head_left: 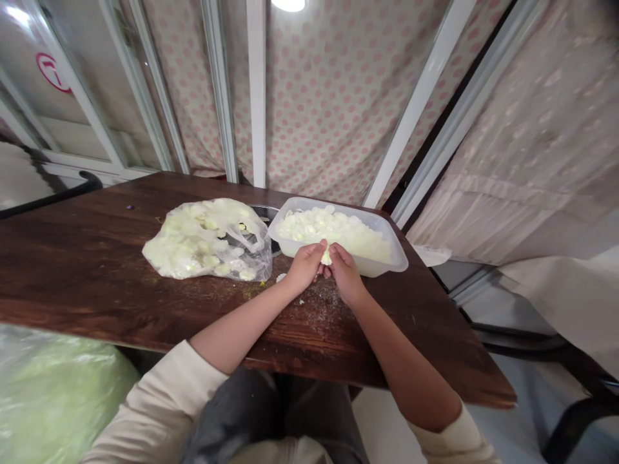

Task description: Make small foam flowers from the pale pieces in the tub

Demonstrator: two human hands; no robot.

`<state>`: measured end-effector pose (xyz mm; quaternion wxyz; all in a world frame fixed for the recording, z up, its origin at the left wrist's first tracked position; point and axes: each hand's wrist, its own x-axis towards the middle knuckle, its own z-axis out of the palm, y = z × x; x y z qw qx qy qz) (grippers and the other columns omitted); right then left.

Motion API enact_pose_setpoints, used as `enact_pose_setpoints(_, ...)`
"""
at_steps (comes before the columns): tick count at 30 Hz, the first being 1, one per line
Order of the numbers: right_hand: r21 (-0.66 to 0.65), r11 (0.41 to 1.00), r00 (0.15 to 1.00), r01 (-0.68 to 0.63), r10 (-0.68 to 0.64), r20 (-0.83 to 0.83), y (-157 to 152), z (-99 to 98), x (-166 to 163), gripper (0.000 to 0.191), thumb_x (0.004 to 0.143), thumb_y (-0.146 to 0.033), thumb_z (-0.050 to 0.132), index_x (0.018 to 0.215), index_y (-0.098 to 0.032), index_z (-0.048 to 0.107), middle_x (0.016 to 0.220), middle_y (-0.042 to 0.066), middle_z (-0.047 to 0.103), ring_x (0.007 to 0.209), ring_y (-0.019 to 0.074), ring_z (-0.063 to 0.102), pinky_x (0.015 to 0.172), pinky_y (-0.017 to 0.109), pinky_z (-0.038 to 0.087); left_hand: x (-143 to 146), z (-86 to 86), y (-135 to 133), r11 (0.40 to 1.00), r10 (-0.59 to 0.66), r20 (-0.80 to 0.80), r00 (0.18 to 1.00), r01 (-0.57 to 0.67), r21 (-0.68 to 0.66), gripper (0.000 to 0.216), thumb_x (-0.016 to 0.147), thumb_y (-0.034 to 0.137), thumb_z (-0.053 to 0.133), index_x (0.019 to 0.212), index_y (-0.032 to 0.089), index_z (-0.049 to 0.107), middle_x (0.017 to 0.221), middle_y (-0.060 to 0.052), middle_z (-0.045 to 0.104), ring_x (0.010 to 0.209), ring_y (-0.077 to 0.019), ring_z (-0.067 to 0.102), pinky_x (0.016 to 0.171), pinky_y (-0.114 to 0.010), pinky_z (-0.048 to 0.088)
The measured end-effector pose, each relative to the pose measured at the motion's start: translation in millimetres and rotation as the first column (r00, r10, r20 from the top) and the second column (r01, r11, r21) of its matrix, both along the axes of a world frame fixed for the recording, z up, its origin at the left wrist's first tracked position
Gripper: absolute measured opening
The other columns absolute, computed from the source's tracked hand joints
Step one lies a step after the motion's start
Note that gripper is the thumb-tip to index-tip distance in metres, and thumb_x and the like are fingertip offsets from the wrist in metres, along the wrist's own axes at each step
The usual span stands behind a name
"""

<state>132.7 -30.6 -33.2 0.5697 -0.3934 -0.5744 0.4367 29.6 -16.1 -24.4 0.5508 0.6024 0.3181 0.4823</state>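
"So, where is the pale piece (pixel 327 258) right now?"

"Between the left hand (pixel 305 267) and the right hand (pixel 345 274), pinched by both at the fingertips, just in front of the tub (pixel 400 258). I can't tell whether the hands touch its rim."

"What might go wrong?"

"The piece looks soft and small, so squeezing too hard could crumble it, or a loose pinch could let it drop onto the desk (pixel 72 251), among the white crumbs (pixel 324 309)."

"And the tub?"

"It sits near the desk's right edge, heaped with pale pieces; a knock from a forearm might shove it outward. The clear bag (pixel 193 238) to its left holds similar pieces, and a tug on its slack end could spill some, if that end is open. I can't tell."

"How about the surface and the room?"

"Dark, wood-grained desk, littered where the hands work. Behind it hang a dotted curtain (pixel 309 116) and pale upright frames (pixel 258 96); a plainer, pinkish curtain (pixel 527 148) is at right. Down at lower left, a big plastic sack (pixel 58 399) bulges with something pale green, its contents too blurred to name."
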Motion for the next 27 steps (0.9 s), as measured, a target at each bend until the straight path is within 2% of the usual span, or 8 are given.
enact_pose_setpoints(3,-0.055,0.996,0.994,0.071,-0.075,-0.079,0.5,2.4,2.3,0.032,0.078,-0.049,0.049,0.066,-0.02,0.044,0.042,-0.007,0.044,0.036,0.0061,0.036,0.038,0.019,0.027,2.6,-2.2,-2.4,0.998,-0.052,-0.02,0.998,0.053,0.046,0.043,0.081,0.051,0.042,0.057,0.015,0.042,0.042,0.005,0.041,0.033,-0.0043,0.038,0.033,-0.015,0.027)
enact_pose_setpoints(6,-0.093,0.99,0.991,0.102,-0.11,-0.074,0.4,5.8,4.9,0.033,0.076,-0.05,0.051,0.066,-0.019,0.045,0.041,-0.007,0.043,0.036,0.0065,0.037,0.038,0.019,0.027,3.6,-2.1,-2.8,0.994,-0.105,0.0,0.994,0.105,0.028,0.037,0.08,0.047,0.046,0.06,0.015,0.043,0.045,0.006,0.043,0.034,-0.0038,0.037,0.032,-0.015,0.026)
enact_pose_setpoints(10,-0.031,1.0,1.0,0.001,-0.002,-0.022,-0.6,4.3,2.5,0.033,0.077,-0.05,0.051,0.068,-0.019,0.044,0.047,-0.006,0.048,0.041,0.0066,0.043,0.044,0.019,0.035,0.1,1.5,0.1,0.998,-0.06,0.049,0.997,0.062,-0.027,0.035,0.082,0.044,0.043,0.062,0.016,0.044,0.039,0.006,0.039,0.034,-0.0059,0.041,0.031,-0.015,0.026)
enact_pose_setpoints(13,-0.006,1.0,1.0,-0.028,0.028,-0.008,-0.6,0.7,0.0,0.032,0.079,-0.048,0.049,0.068,-0.019,0.044,0.048,-0.006,0.05,0.04,0.0058,0.041,0.044,0.019,0.034,-1.1,1.3,1.4,1.0,-0.018,-0.001,1.0,0.018,-0.023,0.04,0.084,0.047,0.039,0.058,0.016,0.042,0.037,0.005,0.038,0.032,-0.0061,0.039,0.03,-0.015,0.025)
enact_pose_setpoints(19,-0.114,0.984,0.987,0.139,-0.148,-0.07,2.3,2.9,6.9,0.033,0.076,-0.05,0.051,0.066,-0.019,0.044,0.04,-0.008,0.042,0.034,0.007,0.039,0.037,0.019,0.027,4.4,-4.9,-1.6,0.992,-0.128,-0.023,0.992,0.128,0.011,0.039,0.08,0.05,0.043,0.061,0.016,0.044,0.048,0.004,0.044,0.04,-0.0062,0.043,0.031,-0.015,0.029)
enact_pose_setpoints(22,-0.089,0.992,0.995,0.087,-0.091,-0.037,2.2,4.3,8.6,0.033,0.076,-0.05,0.051,0.066,-0.019,0.045,0.043,-0.007,0.043,0.037,0.0076,0.042,0.039,0.02,0.031,3.6,-2.9,-1.4,0.991,-0.131,0.021,0.991,0.131,-0.009,0.034,0.081,0.045,0.045,0.063,0.016,0.045,0.047,0.005,0.044,0.038,-0.0062,0.042,0.031,-0.015,0.028)
enact_pose_setpoints(25,-0.015,1.0,1.0,-0.005,0.005,0.006,1.1,2.5,5.3,0.03,0.077,-0.047,0.052,0.069,-0.02,0.045,0.047,-0.007,0.047,0.042,0.0074,0.044,0.045,0.021,0.035,0.5,0.7,0.1,0.997,-0.067,0.055,0.996,0.069,-0.034,0.035,0.083,0.042,0.041,0.061,0.016,0.045,0.04,0.005,0.041,0.035,-0.0066,0.041,0.03,-0.016,0.026)
enact_pose_setpoints(27,0.001,1.0,1.0,-0.018,0.018,0.002,0.4,1.1,2.3,0.029,0.078,-0.047,0.052,0.071,-0.02,0.045,0.048,-0.006,0.048,0.041,0.0071,0.043,0.044,0.02,0.034,-0.4,1.2,0.2,0.999,-0.03,0.04,0.999,0.032,-0.038,0.039,0.084,0.045,0.039,0.059,0.016,0.043,0.037,0.005,0.039,0.033,-0.0067,0.04,0.03,-0.016,0.025)
